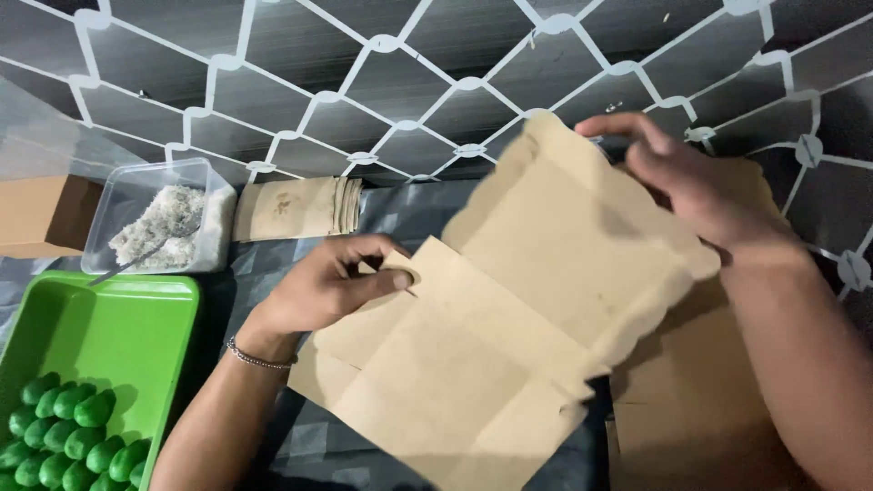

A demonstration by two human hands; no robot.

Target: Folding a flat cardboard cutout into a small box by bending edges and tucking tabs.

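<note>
Holding a flat brown cardboard sheet [509, 327] above the dark table [409, 209], the left hand [327, 286] pinches its near edge while the right hand [700, 186] grips the far flap. Uneven pulling could crease or tear it.

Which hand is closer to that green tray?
Left. The left hand grips the brown cardboard sheet just right of the green tray; the right hand holds the sheet's far edge, much farther away.

Dark grey surface [300, 109] with a white net-like lattice pattern, dim indoor light, soft shadows.
</note>
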